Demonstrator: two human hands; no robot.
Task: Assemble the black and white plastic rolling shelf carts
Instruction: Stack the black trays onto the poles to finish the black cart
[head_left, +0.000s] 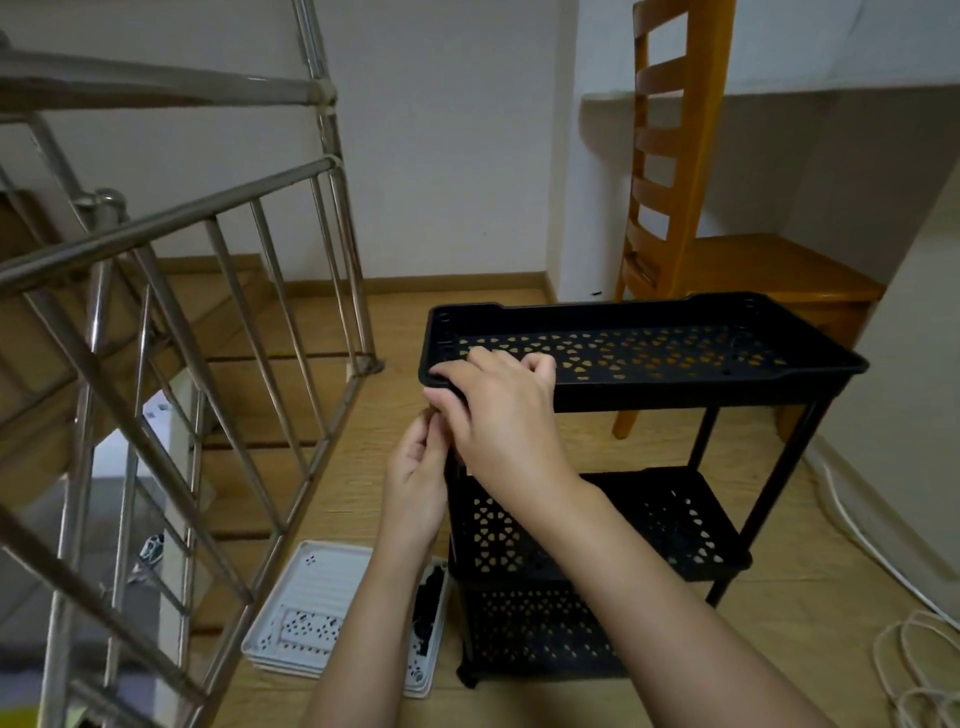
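Black three-tier perforated cart (644, 387) standing upright; white trays (317, 582) stacked flat just left of its base.

Soft, dim indoor light with a grey-green cast falls evenly, leaving only faint shadows. Pale highlights streak the steel railing (171, 218). The black cart (644, 358) loses detail in its lower shelves. Wide-angle distortion bows the railing near the edges; the lower left corner is blurred.

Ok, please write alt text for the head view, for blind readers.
A right hand grips the top corner rim of a black three-shelf cart; the left hand curls just beneath. White trays lie on the floor.
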